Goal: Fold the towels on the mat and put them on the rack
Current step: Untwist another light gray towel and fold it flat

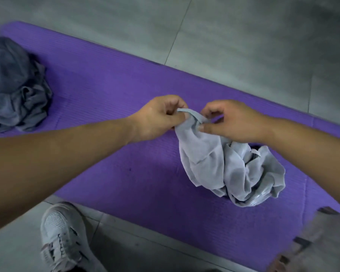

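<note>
Both your hands pinch one hem of the light grey towel (pixel 224 169): left hand (pixel 157 118) and right hand (pixel 232 122) close together. It hangs crumpled onto the purple mat (pixel 106 91); a dark grey towel (pixel 14 85) lies bunched at the mat's left end.

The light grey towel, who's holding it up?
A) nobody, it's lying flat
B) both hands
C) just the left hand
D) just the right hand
B: the left hand and the right hand both pinch the top edge of the light grey towel, while the rest of it lies bunched on the purple mat.
</note>
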A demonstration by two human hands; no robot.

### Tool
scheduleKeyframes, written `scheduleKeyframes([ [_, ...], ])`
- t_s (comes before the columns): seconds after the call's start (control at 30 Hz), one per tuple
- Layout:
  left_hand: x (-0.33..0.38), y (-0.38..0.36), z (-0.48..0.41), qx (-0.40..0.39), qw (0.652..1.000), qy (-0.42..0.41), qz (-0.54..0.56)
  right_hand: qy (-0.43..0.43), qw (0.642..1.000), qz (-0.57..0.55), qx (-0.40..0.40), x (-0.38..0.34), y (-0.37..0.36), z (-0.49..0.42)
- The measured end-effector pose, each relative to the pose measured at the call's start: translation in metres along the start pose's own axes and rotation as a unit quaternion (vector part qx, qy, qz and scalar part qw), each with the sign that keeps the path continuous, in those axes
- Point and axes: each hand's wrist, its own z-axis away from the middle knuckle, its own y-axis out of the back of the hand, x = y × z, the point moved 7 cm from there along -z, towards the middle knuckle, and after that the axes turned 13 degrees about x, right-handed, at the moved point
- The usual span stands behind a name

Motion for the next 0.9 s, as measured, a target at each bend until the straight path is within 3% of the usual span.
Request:
scheduleKeyframes([
  [0.23,0.012,0.054,0.016,0.091,0.996,-0.006,-0.01,-0.054,0.991,-0.123,0.018,-0.035,-0.004,-0.004],
  [0.43,-0.002,0.07,0.038,0.085,0.987,0.101,0.091,-0.017,0.991,-0.131,-0.017,-0.069,-0.035,0.005],
  [0.57,-0.034,0.076,0.06,0.106,0.972,0.188,0.088,-0.156,0.937,-0.272,-0.152,-0.065,-0.085,0.024],
  [0.63,-0.059,0.082,0.075,0.152,0.962,0.217,0.069,-0.207,0.92,-0.282,-0.175,-0.049,-0.103,0.021],
  [0.73,-0.102,0.083,0.1,0.2,0.941,0.266,0.07,-0.25,0.942,-0.213,-0.07,-0.007,-0.112,-0.009],
  [0.83,-0.144,0.069,0.126,0.207,0.901,0.354,0.14,-0.204,0.972,-0.119,0.015,0.018,-0.117,-0.041],
  [0.9,-0.163,0.06,0.136,0.188,0.89,0.382,0.165,-0.159,0.984,-0.081,0.022,0.026,-0.127,-0.059],
])
